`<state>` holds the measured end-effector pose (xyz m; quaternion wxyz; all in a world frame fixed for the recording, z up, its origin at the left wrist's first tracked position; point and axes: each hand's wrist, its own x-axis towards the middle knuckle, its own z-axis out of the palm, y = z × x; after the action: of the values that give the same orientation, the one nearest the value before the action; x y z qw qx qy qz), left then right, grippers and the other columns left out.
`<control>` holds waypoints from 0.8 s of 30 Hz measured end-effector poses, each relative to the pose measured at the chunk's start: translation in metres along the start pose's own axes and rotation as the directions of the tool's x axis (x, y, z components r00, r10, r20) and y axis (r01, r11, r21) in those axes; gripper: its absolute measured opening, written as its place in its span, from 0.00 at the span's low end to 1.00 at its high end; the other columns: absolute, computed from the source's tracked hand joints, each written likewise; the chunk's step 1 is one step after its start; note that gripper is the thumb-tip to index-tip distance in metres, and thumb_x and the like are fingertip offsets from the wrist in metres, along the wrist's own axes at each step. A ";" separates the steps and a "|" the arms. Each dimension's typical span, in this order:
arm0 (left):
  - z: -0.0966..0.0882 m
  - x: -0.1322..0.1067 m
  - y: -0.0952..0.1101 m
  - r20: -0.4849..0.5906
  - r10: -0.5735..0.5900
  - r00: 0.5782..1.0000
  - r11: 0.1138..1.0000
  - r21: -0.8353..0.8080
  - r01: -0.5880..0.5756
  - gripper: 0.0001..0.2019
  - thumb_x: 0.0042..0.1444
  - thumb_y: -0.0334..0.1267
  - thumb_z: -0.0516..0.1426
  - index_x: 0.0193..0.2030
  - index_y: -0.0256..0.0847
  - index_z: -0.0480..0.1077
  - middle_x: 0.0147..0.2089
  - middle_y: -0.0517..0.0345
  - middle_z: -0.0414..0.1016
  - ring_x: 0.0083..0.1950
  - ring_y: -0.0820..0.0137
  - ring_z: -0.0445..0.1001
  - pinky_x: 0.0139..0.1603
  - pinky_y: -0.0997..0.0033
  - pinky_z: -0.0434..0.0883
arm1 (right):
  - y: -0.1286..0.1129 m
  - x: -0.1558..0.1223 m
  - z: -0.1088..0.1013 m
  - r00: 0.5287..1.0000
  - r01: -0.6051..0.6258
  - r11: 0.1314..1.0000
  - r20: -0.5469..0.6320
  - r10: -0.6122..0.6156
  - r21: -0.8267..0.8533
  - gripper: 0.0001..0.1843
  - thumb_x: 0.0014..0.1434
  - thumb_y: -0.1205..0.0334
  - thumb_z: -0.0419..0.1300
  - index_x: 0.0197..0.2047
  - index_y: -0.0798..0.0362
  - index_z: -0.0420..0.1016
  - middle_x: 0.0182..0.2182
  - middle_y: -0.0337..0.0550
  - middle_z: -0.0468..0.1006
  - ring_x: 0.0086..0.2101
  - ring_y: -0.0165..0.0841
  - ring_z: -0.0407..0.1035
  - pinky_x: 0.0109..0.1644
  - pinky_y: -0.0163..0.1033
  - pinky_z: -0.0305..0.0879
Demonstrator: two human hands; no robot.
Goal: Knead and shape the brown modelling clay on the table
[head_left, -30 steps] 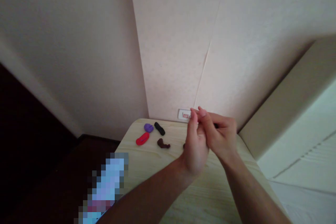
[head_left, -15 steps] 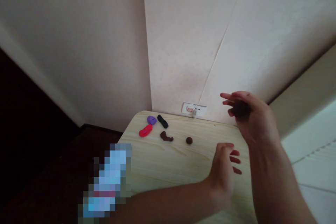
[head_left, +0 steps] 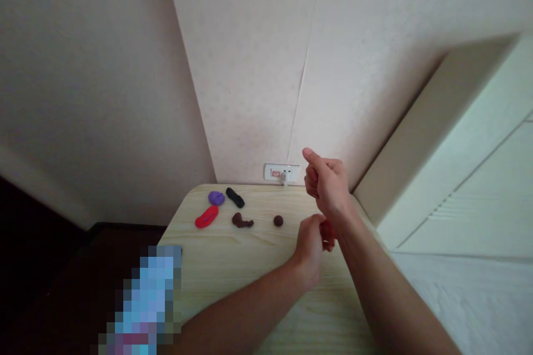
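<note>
My right hand (head_left: 331, 183) is raised at the table's far right, fingers curled into the palm and thumb sticking out. The dark brown clay lump seen in it earlier is hidden inside the closed fingers. Just below it, my left hand (head_left: 310, 247) hovers beside the right wrist. Its fingers are loosely bent with gaps between them, partly covered by the right wrist, and no object shows in them. To the left of my hands, a small brown clay ball (head_left: 278, 221) and an irregular brown clay piece (head_left: 242, 221) lie on the wooden table (head_left: 233, 266).
At the table's far left lie a purple clay lump (head_left: 216, 198), a black clay piece (head_left: 235, 197) and a red clay piece (head_left: 207, 216). A blurred-out bluish object (head_left: 145, 294) covers the near-left edge. Behind stands the wall with a socket and plug (head_left: 282, 172); a pale cabinet (head_left: 449, 166) is at right.
My right hand has closed its fingers over the brown clay lump. Both hands have come closer together. The view has swung right, so the table things appear further left.
</note>
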<state>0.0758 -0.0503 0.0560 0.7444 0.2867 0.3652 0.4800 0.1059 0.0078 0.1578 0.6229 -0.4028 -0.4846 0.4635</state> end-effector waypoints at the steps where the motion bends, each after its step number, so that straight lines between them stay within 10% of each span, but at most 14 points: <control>1: -0.001 0.004 0.003 -0.012 0.034 0.999 0.999 -0.003 -0.034 0.11 0.50 0.43 0.51 0.23 0.40 0.65 0.21 0.60 0.64 0.21 0.75 0.59 0.24 0.71 0.54 | 0.000 -0.001 0.001 1.000 0.000 1.000 0.016 0.000 -0.016 0.34 0.57 0.42 0.69 0.14 0.49 0.53 0.11 0.25 0.49 0.13 0.20 0.40 0.16 0.33 0.35; 8: -0.014 0.021 0.025 -0.103 0.257 0.961 0.966 0.029 -0.256 0.12 0.50 0.46 0.52 0.22 0.41 0.64 0.19 0.61 0.64 0.20 0.75 0.59 0.23 0.71 0.54 | -0.001 -0.016 -0.004 0.999 0.016 0.948 0.039 -0.004 -0.318 0.29 0.58 0.37 0.66 0.22 0.54 0.72 0.14 0.37 0.69 0.15 0.27 0.62 0.18 0.32 0.56; 13: -0.027 0.015 0.026 -0.131 0.388 0.912 0.919 0.135 -0.371 0.11 0.51 0.44 0.52 0.23 0.40 0.67 0.19 0.61 0.65 0.20 0.75 0.60 0.24 0.71 0.55 | 0.028 -0.023 -0.036 0.999 0.019 0.923 -0.022 -0.030 -0.385 0.28 0.54 0.33 0.66 0.30 0.54 0.79 0.17 0.35 0.69 0.16 0.27 0.57 0.18 0.34 0.50; 24: -0.052 0.009 0.038 -0.051 0.601 0.797 0.759 0.349 -0.550 0.14 0.59 0.42 0.53 0.24 0.41 0.67 0.20 0.64 0.64 0.24 0.73 0.61 0.28 0.71 0.58 | 0.101 -0.037 -0.040 0.986 -0.167 0.933 -0.072 0.152 -0.320 0.37 0.55 0.27 0.60 0.13 0.48 0.57 0.09 0.33 0.55 0.13 0.26 0.47 0.17 0.37 0.41</control>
<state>0.0162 -0.0239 0.0537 0.4724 0.4610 0.3895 0.6423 0.1223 -0.0048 0.0452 0.5193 -0.5484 -0.5055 0.4172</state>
